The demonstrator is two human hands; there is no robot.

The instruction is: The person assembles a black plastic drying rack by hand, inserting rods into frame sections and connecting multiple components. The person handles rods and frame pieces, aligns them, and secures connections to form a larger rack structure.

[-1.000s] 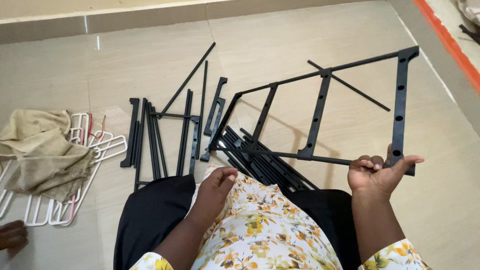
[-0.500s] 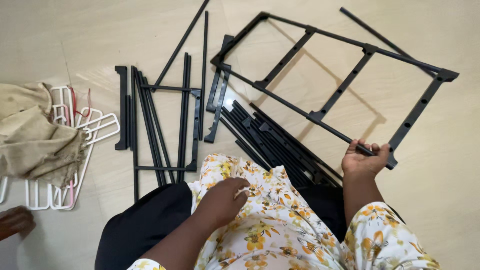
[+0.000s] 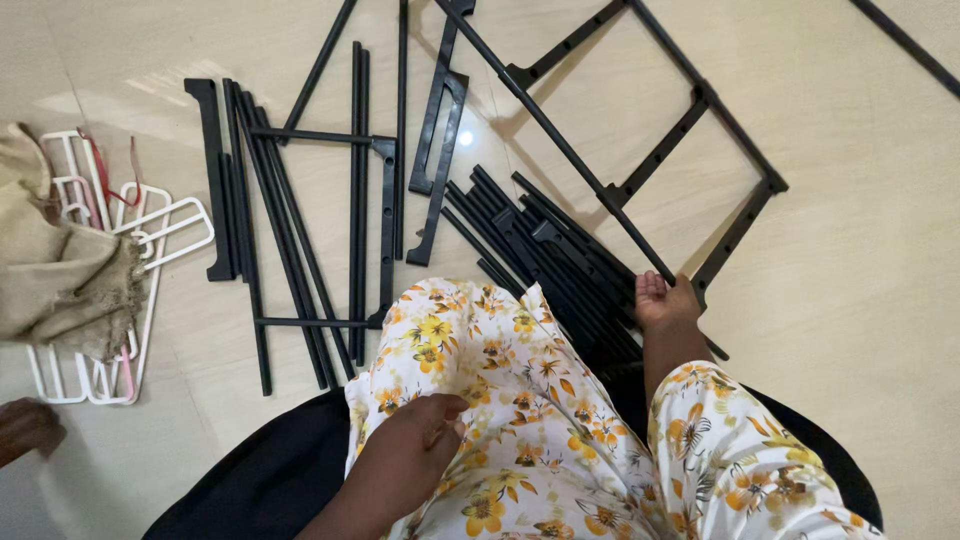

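Note:
A black ladder-like frame with several cross bars lies slanted over the tiled floor at the upper right. My right hand grips the near end of its long rail, fingers curled around it. Just left of that hand lies a pile of black rods, partly under the floral cloth that covers my lap. My left hand rests on that cloth with its fingers curled in; nothing shows inside it.
More black frame pieces and rods lie flat at the left centre. Further left are white hangers under a beige cloth. A dark hand or foot shows at the lower left edge. A black seat lies under me.
The view has tipped down and closer. My right hand has drawn the frame's end in towards my lap. My left hand has left the rods and settled on the floral cloth.

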